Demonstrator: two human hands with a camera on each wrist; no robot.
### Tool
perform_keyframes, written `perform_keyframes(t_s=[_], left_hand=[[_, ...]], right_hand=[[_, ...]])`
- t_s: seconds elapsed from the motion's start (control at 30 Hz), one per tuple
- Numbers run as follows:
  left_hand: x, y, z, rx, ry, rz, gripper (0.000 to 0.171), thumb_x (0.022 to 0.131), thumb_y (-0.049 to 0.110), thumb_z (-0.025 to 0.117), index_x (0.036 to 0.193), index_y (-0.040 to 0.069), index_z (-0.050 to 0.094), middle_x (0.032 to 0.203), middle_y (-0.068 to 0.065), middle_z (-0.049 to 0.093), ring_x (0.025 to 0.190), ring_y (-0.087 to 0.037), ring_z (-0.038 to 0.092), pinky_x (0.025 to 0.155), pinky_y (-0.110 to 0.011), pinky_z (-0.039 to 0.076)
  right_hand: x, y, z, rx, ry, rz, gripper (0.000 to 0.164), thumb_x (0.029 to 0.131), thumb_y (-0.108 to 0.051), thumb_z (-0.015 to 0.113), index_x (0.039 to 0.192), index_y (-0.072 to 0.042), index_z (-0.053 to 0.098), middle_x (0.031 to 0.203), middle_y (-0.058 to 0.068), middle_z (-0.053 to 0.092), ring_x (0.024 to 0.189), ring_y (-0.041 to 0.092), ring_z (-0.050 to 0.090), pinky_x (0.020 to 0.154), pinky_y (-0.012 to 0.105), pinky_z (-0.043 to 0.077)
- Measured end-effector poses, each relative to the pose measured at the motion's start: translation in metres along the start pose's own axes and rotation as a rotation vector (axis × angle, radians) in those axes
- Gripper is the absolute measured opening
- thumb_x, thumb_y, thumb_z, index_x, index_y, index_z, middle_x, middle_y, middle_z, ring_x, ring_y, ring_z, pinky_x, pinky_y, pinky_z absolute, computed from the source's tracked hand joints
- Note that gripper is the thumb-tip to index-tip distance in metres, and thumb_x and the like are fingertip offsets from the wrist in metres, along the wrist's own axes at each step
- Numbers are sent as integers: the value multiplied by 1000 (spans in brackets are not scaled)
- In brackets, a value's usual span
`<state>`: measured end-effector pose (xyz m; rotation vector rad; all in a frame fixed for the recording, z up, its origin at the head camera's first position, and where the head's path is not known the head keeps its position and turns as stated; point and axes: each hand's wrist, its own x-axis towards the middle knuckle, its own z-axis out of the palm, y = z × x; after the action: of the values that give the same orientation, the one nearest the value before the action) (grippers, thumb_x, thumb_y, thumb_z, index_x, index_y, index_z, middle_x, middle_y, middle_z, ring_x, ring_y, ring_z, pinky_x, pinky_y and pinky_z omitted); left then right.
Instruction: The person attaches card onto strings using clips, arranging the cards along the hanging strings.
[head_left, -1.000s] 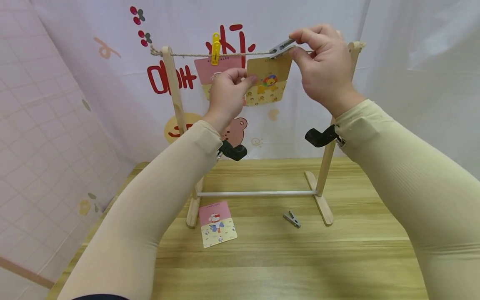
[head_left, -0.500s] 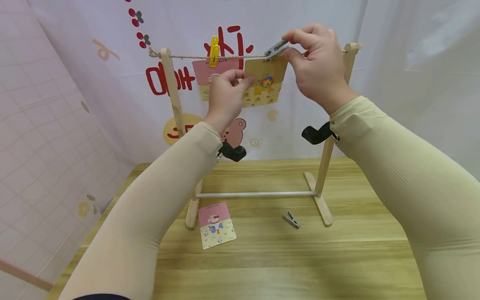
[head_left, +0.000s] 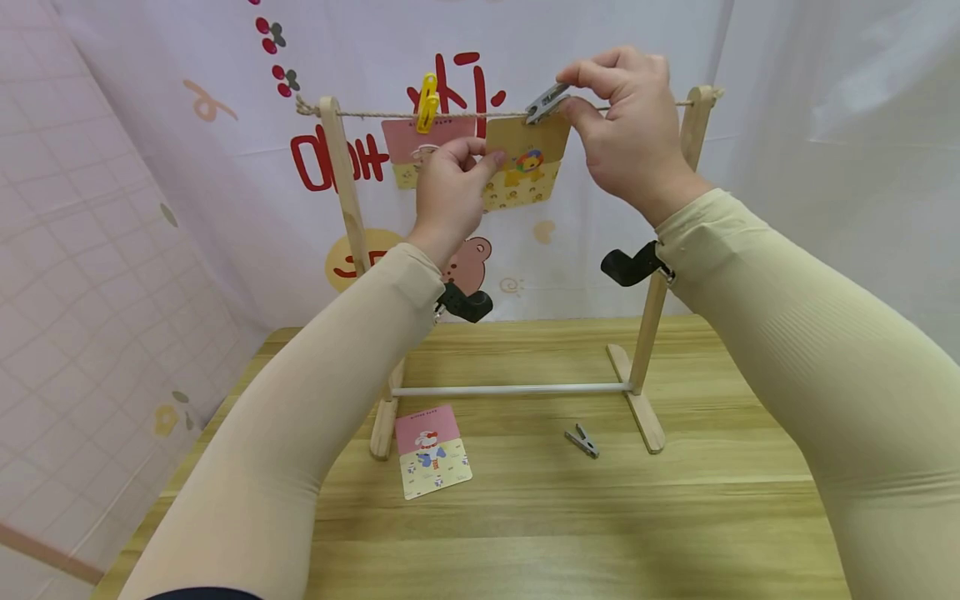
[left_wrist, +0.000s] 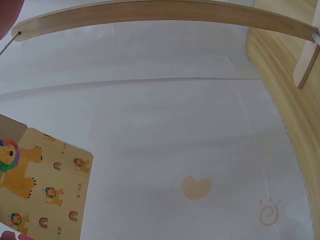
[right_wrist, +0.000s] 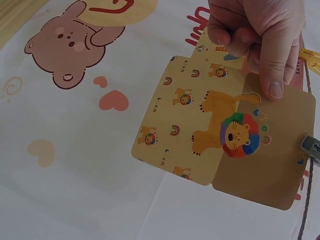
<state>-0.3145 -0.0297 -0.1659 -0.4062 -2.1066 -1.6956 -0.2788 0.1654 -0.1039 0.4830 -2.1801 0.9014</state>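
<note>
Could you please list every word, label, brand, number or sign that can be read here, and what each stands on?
None reads clearly enough to quote.
Backdrop: large red Korean-style lettering, partly covered; no whole word legible.
Lion card: print too small.
Hanging pink card: top-edge print too small.
Pink card on the table: top-edge print too small.

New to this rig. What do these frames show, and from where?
No robot here, just a person working bare-handed. The wide view is a head camera looking forward and down; the others come from a camera on each wrist. The left hand pinches a lion card; the right hand pinches a grey clip at the card's top edge, by a rope strung across a wooden stand. A yellow clip holds a pink-topped card on that rope. On the table lie a loose card and a second grey clip.
</note>
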Motion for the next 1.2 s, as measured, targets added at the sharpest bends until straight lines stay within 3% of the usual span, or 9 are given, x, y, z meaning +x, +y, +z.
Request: perform_keyframes(t_s=[0.23,0.6,0.9,1.2], left_hand=[[0,-1,1,-7,5,1,19,102,34,71,108,17,73,89,2,55,81,-14,51,68,-26,41],[0,-3,1,-21,7,-10,22,101,35,70,114,17,73,96,3,57,96,-13,57,71,-25,57],[-2,-4,2,-9,20,2,25,101,35,69,119,18,74,99,3,61,72,-18,57,67,-24,52],[-3,-5,3,-1,30,3,24,101,34,69,119,18,74,97,3,60,69,-16,55,63,-23,50]], right_hand=[[1,2,2,-6,-21,-8,24,104,-17,66,124,-19,79,115,-21,52,134,8,29,92,20,33],[-1,5,3,-4,-52,-25,23,104,-16,66,123,-16,79,116,-17,52,141,14,27,110,25,28],[-6,6,4,-27,-74,-44,24,104,-15,65,124,-14,79,125,-6,56,143,17,26,111,28,28],[-8,6,5,-36,-73,-78,22,103,-15,67,122,-14,79,129,2,59,142,20,29,113,31,27]])
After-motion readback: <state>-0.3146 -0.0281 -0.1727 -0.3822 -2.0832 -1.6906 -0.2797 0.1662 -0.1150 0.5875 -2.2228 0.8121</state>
